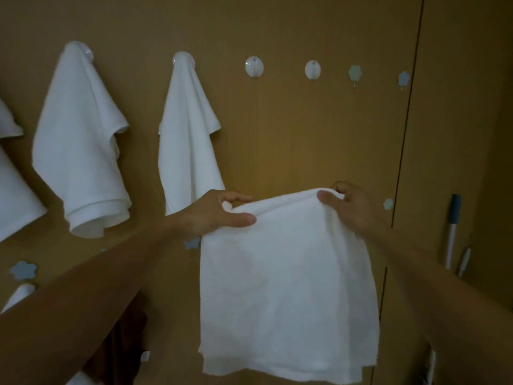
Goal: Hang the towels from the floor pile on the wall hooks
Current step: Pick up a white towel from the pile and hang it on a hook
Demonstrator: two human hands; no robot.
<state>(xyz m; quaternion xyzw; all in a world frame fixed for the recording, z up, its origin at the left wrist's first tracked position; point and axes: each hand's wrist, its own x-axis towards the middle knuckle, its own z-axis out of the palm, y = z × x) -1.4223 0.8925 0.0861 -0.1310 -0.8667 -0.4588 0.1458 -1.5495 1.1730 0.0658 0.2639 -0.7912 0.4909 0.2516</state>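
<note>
Two hands gripping one white towel below bare round hooks.
Left hand and right hand are pinching its top edge; leftmost hung towel is running off-frame.

Plain white towels, white round hooks, pale blue flower-shaped hooks, tan wall.

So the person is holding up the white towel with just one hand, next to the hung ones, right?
Not quite: the head view shows both hands on it. The left hand and right hand each pinch the white towel's top edge, beside the hung towels.
</note>
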